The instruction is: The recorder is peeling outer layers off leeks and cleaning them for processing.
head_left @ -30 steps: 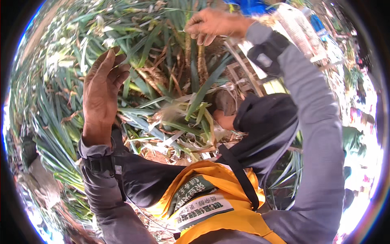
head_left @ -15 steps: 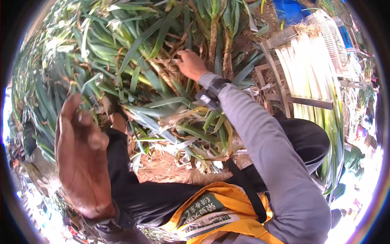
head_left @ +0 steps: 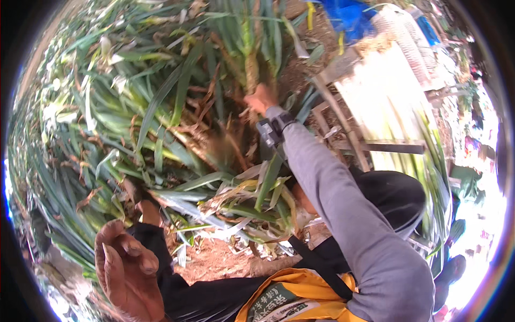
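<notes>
Beneath a heap of leeks [head_left: 126, 96], brown soil [head_left: 213, 258] is exposed. At the heap's right edge, one leek [head_left: 251, 71] is newly reached by the right hand [head_left: 263, 99], fingers seemingly clamped around its stalk, so it looks secured; its long axis is pointed away, leaves farthest. The left hand [head_left: 127, 273] is held empty, thumb and fingers apart.

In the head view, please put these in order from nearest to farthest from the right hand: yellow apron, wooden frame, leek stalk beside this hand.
1. Leek stalk: directly at the right hand, extending toward the picture's top.
2. Wooden frame: to the hand's right.
3. Yellow apron: at the lower edge.
</notes>
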